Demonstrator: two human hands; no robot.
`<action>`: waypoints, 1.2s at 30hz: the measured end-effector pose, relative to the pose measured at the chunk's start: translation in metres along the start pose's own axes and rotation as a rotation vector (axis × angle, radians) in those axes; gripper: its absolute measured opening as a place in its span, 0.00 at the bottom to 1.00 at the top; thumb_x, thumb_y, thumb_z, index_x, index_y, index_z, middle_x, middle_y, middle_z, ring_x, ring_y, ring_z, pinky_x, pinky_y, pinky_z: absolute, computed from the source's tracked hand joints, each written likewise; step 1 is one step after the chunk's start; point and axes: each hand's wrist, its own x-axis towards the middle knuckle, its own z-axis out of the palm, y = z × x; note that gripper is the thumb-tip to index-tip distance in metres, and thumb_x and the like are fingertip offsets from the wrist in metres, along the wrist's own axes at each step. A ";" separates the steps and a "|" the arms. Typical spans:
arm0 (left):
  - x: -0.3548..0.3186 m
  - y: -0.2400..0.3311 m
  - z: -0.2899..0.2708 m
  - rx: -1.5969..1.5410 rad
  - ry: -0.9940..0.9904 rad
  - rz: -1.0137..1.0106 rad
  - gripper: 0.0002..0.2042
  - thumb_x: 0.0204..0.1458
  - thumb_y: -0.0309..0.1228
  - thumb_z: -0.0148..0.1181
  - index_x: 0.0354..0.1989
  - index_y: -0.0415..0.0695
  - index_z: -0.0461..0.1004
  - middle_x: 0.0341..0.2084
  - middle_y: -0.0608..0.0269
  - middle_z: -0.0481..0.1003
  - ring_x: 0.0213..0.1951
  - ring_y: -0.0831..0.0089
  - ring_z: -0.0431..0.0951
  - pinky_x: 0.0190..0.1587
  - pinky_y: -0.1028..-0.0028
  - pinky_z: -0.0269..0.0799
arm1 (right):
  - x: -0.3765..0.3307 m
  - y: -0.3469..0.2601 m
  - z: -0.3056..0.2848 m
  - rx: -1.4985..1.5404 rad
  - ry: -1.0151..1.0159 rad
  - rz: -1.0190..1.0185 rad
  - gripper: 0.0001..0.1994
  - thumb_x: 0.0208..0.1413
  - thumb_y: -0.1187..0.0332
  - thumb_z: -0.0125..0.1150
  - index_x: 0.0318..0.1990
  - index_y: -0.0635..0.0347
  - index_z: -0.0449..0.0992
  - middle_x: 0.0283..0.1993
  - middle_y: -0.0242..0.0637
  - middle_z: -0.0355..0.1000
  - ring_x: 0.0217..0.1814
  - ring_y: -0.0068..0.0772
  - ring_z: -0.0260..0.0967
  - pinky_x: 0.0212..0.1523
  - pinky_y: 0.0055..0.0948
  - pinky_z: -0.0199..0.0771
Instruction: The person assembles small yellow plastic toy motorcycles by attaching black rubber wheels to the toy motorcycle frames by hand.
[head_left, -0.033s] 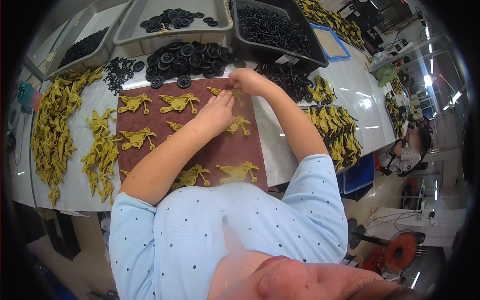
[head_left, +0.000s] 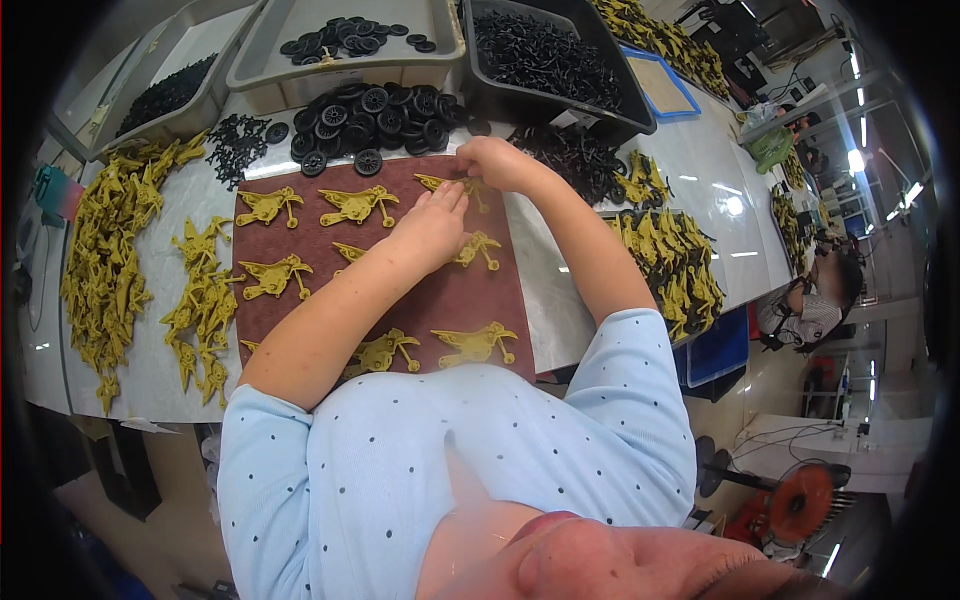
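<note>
Yellow part (head_left: 428,182), one: mat (head_left: 312,236), far right corner. Left hand (head_left: 437,222): fingers extended over it; right hand (head_left: 493,165): curled beside it; I cannot tell either grip. Risk, I judge: uneven pressure skidding it into the wheels (head_left: 368,125).

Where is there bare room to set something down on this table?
Bare table shows between the maroon mat and the yellow-and-black stack, and again right of that stack. Crowded: beyond the mat, with black wheels; left of it, with yellow pieces.
</note>
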 end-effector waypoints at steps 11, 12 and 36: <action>0.001 -0.004 0.000 -0.017 -0.062 0.023 0.27 0.54 0.38 0.54 0.57 0.29 0.61 0.61 0.41 0.57 0.64 0.51 0.55 0.63 0.62 0.54 | -0.020 0.039 -0.031 -0.034 0.366 0.143 0.15 0.45 0.79 0.54 0.41 0.57 0.79 0.40 0.43 0.75 0.41 0.43 0.74 0.43 0.36 0.74; 0.001 -0.004 -0.001 -0.014 -0.056 0.022 0.27 0.54 0.38 0.54 0.57 0.29 0.61 0.61 0.41 0.57 0.64 0.51 0.55 0.63 0.62 0.54 | -0.026 0.047 -0.040 -0.112 0.387 0.130 0.14 0.45 0.78 0.55 0.39 0.55 0.80 0.39 0.42 0.74 0.42 0.44 0.73 0.45 0.37 0.73; -0.083 -0.032 -0.066 0.139 -0.203 -0.346 0.35 0.54 0.49 0.52 0.62 0.33 0.57 0.63 0.47 0.55 0.64 0.57 0.56 0.64 0.60 0.53 | -0.031 -0.028 -0.057 0.556 0.289 0.249 0.14 0.52 0.72 0.60 0.47 0.62 0.74 0.36 0.34 0.75 0.36 0.21 0.70 0.39 0.24 0.71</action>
